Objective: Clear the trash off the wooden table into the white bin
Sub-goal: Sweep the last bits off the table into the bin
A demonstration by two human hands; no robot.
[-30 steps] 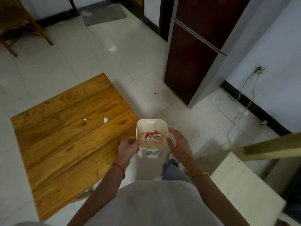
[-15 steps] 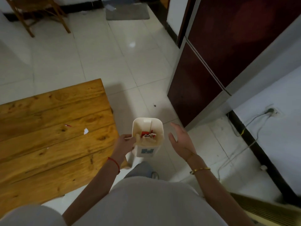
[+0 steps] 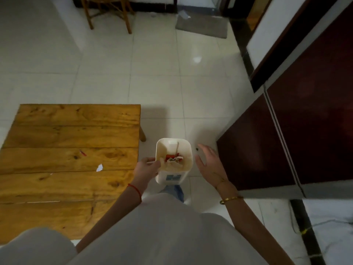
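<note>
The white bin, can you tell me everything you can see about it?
The white bin is a tall plastic-looking box with rounded corners and an open top. It is upright, beside the wooden table. A blue label marks its near side. Inside lie red and white wrappers. The left hand grips its rim; the right hand is open, apart from it.

A home room: pale tiled floor [image 3: 152,77], wooden chair [image 3: 108,14], grey doormat [image 3: 202,25], low wooden table [image 3: 57,134].

White bin [image 3: 184,150] holding trash, beside wooden table [image 3: 66,134]
</note>
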